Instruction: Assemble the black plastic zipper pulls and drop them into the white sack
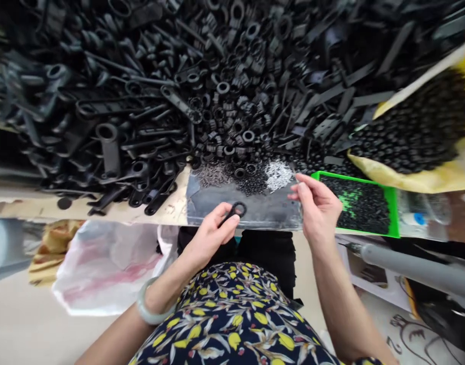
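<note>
My left hand point(219, 228) pinches a black ring-ended part point(238, 209) above the front edge of a grey work surface point(262, 210). To the right, my right hand point(319, 208) has its thumb and forefinger pressed together beside a pile of small silver pins point(278, 175); a thin dark thing shows at the fingertips, too small to name. Left of the silver pins lie small black pieces point(252, 183) and a pile of brownish-grey pins point(214, 175).
Heaps of black handle-like parts point(110, 147) and black rings point(223, 87) cover the back. At right are a green tray point(394, 213) of black bits and a yellow sack point(410, 181) of black pieces. A white bag point(103, 274) hangs lower left.
</note>
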`<state>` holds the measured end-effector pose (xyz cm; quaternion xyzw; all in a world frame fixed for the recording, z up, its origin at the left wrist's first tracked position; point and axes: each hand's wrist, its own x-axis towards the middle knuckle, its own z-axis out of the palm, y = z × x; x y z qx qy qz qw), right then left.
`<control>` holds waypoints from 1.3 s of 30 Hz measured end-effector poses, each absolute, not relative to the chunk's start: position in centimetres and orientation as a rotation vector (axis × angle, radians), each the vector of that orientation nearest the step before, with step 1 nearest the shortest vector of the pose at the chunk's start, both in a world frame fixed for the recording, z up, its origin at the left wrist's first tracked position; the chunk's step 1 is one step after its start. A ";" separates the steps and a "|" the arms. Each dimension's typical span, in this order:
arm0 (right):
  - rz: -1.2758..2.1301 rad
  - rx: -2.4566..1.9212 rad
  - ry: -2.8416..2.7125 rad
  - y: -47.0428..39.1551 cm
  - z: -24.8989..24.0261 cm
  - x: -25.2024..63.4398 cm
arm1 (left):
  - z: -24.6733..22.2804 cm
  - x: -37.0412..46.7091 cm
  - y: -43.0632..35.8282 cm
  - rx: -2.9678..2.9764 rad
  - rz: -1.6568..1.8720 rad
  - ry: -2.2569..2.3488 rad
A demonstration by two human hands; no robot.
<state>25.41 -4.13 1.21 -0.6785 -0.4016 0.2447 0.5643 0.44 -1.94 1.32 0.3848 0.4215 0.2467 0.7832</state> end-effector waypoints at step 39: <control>0.245 -1.834 -1.841 -5.0 3.8 21.6 | 2.9 5.3 -0.8 0.457 0.840 0.855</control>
